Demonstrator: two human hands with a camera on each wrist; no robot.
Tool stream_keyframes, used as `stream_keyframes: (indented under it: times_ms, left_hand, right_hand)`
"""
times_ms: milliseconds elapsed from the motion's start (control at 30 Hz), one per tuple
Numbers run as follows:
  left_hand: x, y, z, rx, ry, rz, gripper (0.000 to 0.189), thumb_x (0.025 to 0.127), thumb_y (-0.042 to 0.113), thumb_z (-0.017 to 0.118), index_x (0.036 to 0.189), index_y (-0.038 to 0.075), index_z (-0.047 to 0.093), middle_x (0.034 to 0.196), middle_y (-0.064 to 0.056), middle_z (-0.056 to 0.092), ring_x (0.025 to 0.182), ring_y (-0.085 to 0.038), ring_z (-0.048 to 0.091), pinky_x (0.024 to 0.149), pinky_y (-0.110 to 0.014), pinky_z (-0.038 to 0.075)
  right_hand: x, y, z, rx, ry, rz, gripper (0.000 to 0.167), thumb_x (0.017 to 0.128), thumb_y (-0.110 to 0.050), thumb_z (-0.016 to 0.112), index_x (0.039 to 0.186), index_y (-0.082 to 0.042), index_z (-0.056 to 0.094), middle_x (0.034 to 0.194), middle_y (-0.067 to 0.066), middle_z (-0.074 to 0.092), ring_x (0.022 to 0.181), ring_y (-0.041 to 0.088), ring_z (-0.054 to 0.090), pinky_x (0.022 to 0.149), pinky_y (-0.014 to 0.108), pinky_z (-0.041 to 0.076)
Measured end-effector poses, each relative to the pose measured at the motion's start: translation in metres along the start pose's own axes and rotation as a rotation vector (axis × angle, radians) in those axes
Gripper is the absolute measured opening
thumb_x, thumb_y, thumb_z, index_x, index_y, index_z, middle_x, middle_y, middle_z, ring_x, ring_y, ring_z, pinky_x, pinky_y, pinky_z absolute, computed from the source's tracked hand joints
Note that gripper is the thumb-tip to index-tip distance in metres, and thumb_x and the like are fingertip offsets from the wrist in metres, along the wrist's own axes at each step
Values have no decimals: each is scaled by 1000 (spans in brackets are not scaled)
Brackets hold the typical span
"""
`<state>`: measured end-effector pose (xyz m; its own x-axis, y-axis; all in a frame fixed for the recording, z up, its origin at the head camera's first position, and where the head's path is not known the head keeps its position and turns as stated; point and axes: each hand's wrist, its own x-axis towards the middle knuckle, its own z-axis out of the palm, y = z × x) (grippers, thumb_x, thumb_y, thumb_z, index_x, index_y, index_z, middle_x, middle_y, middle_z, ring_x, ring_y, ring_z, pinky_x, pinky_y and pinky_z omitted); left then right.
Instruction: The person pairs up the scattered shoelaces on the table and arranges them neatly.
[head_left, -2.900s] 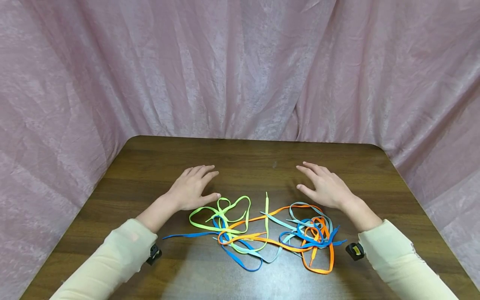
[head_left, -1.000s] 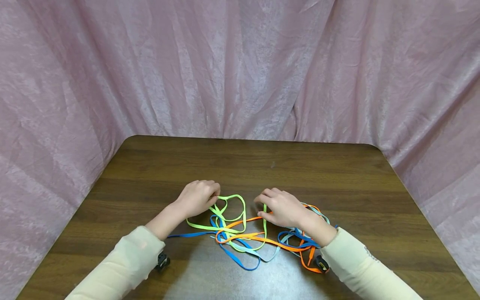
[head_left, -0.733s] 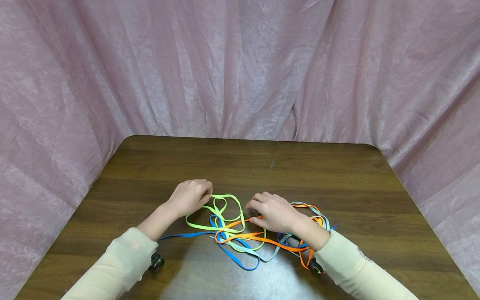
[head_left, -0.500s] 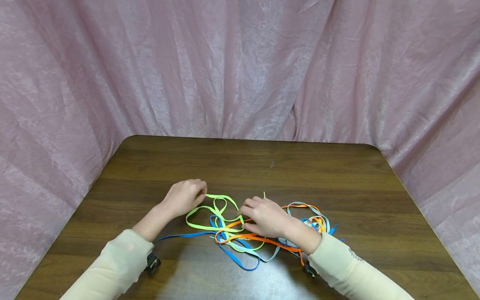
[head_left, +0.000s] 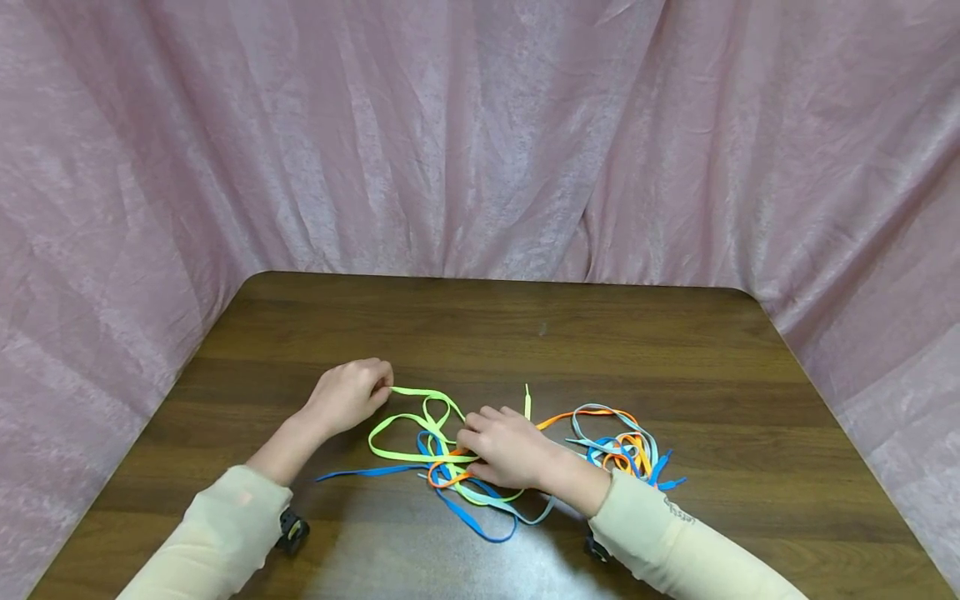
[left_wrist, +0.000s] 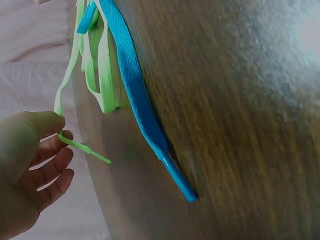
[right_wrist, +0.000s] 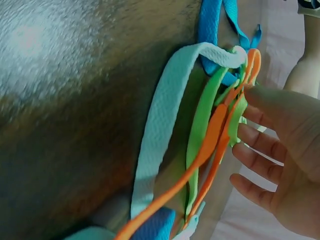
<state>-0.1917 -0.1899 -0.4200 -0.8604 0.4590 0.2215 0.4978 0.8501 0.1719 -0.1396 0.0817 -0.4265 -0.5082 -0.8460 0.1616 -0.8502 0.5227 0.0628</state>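
In the head view my left hand point(head_left: 348, 396) pinches the yellow-green shoelace point(head_left: 420, 457) near one end. The left wrist view shows its tip point(left_wrist: 100, 157) sticking out past the thumb and forefinger. My right hand point(head_left: 506, 446) is low over the left part of the tangle. In the right wrist view its thumb and forefinger are at the yellow-green lace point(right_wrist: 197, 130) and an orange shoelace point(right_wrist: 212, 132); whether they pinch either is unclear. A blue shoelace point(head_left: 476, 525) and a pale blue shoelace point(head_left: 536, 517) run beneath. The right hand hides the crossings.
A second heap to the right holds a blue shoelace point(head_left: 660, 471), orange loops point(head_left: 637, 454) and a pale blue loop point(head_left: 576, 425). All lie on a brown wooden table point(head_left: 420, 321). Pink curtain point(head_left: 480, 150) hangs behind its far edge.
My left hand has come down onto the yellow-green shoelace's end and drawn it left. The right hand has moved left and nearer, from above the right heap to the left tangle.
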Motion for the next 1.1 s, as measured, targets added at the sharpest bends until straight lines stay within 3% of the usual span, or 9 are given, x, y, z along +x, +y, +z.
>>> stream_keyframes:
  times_ms: [133,300,467,700,933,1100]
  left_hand:
    - [-2,-5,0,-1,-2,-11,16,79,12,66,71,21,55,66,11,47,55,-7,42,46,-24,34]
    - [-5,-8,-2,-2,5,-26,17,78,12,66,71,21,54,66,11,46,56,-7,43,46,-25,34]
    - [-8,-12,-4,-6,15,-40,16,79,11,66,72,20,54,67,9,47,57,-8,43,47,-26,34]
    - [-11,-17,-8,-5,26,-57,15,79,12,66,73,21,55,68,11,48,57,-8,44,47,-27,35]
    - [-12,-18,-11,-15,29,-55,14,80,12,66,74,19,56,68,10,49,56,-8,44,48,-27,35]
    - [-12,-20,-12,-11,22,-62,14,81,12,65,75,19,56,68,10,49,56,-8,44,47,-27,35]
  right_hand:
    - [2,0,3,-42,-11,2,15,78,-31,69,84,-21,58,84,-7,52,79,13,50,59,24,34]
    - [1,2,2,-53,35,12,12,80,-23,65,77,-21,54,77,-8,50,74,13,50,57,23,32]
    - [-3,7,-5,3,64,31,10,84,-18,62,80,-20,52,76,-10,49,73,11,48,59,22,31]
    - [-8,20,-12,91,137,37,9,82,-12,65,88,-18,61,84,-8,57,76,12,52,66,25,44]
    - [-13,33,-17,139,223,38,11,80,-12,68,88,-16,62,85,-6,57,75,10,54,67,24,46]
    - [-18,40,-21,174,230,67,12,80,-12,68,89,-15,60,86,-6,57,75,9,53,67,24,47]
